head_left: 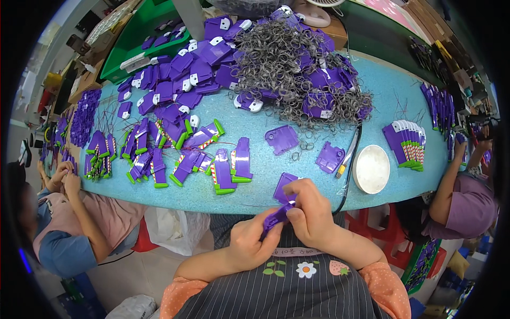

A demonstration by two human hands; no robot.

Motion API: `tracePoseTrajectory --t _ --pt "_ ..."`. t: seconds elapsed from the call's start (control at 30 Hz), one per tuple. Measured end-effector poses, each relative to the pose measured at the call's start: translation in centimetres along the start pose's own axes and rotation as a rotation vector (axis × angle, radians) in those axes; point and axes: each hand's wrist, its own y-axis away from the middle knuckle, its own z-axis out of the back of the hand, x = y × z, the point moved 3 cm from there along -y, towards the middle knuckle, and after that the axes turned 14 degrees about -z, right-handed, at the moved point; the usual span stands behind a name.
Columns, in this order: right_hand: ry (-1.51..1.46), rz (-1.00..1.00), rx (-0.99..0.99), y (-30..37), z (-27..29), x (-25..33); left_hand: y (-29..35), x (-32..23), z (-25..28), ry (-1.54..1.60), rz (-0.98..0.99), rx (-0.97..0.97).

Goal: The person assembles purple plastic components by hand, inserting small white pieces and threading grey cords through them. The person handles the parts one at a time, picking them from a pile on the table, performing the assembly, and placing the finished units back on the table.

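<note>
Close to the table's front edge, both my hands are closed around a small purple plastic part (273, 219). My left hand (252, 240) grips its lower end, and my right hand (310, 211) pinches the upper end, where a small white bit shows. Just past my right hand lies a flat purple shell (284, 188), partly hidden by the fingers. Farther in are two more purple shells, one open-faced shell (281, 140) and another shell (330, 157), with a few loose wire coils (304, 148) between them.
A large tangle of grey wire coils (281, 58) covers purple parts at the back. Purple-and-green wing pieces (223, 173) lie left; more wing pieces (406, 143) are fanned right. A round white dish (371, 169) stands beside a black cable. Co-workers sit at both sides.
</note>
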Motion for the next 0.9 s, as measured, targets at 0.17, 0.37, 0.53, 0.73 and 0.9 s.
tracePoseTrajectory --t 0.17,0.37,0.53,0.73,0.9 --pt "-0.199 -0.078 0.153 -0.2 0.5 -0.5 0.0 0.0 -0.8 -0.017 -0.101 0.226" --pt "-0.523 -0.159 -0.241 -4.0 4.7 -2.7 0.0 -0.9 -0.8 0.402 0.139 0.540" --pt "-0.638 -0.446 0.030 -0.9 1.4 -2.2 -0.4 -0.3 -0.1 0.897 0.665 -0.396" --pt "-0.273 -0.075 0.092 0.1 -0.3 0.1 -0.3 -0.2 0.1 -0.205 -0.091 -0.058" --pt "-0.230 -0.078 0.070 0.5 -0.9 0.0 0.4 0.9 -0.3 -0.030 0.037 -0.138"
